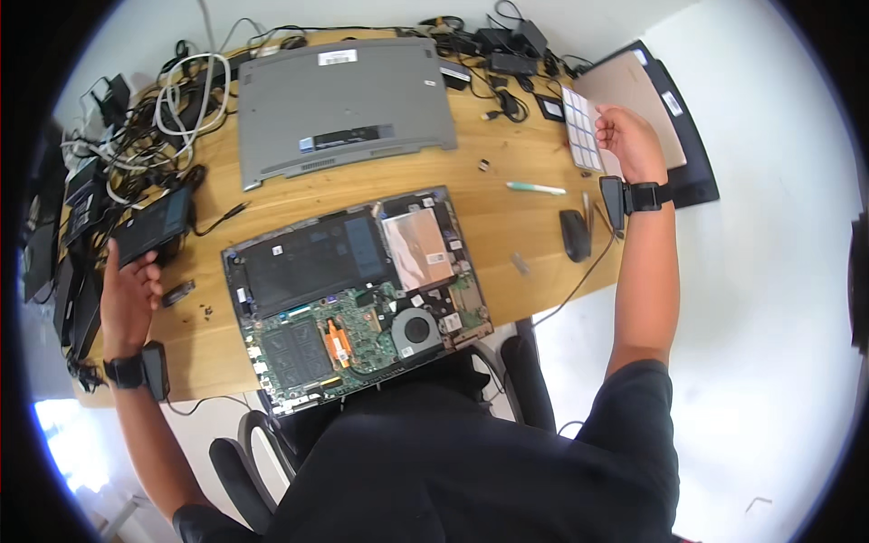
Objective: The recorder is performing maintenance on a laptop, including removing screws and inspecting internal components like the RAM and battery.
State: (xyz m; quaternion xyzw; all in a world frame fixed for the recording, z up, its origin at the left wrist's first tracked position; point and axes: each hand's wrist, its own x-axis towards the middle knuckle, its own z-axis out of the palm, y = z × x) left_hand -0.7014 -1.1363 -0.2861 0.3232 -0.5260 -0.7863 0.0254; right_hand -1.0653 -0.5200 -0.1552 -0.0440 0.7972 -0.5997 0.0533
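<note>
While a black box (152, 226) lies by the left hand (129, 294), fingers parted, the right hand (632, 147) curls beside a gridded case (579, 131), pinch unclear.

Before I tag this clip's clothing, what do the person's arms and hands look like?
The left hand and right hand are ungloved. Both have black wrist straps with dark, boxy devices; thin cables seem attached. Sleeves are short and black.
</note>
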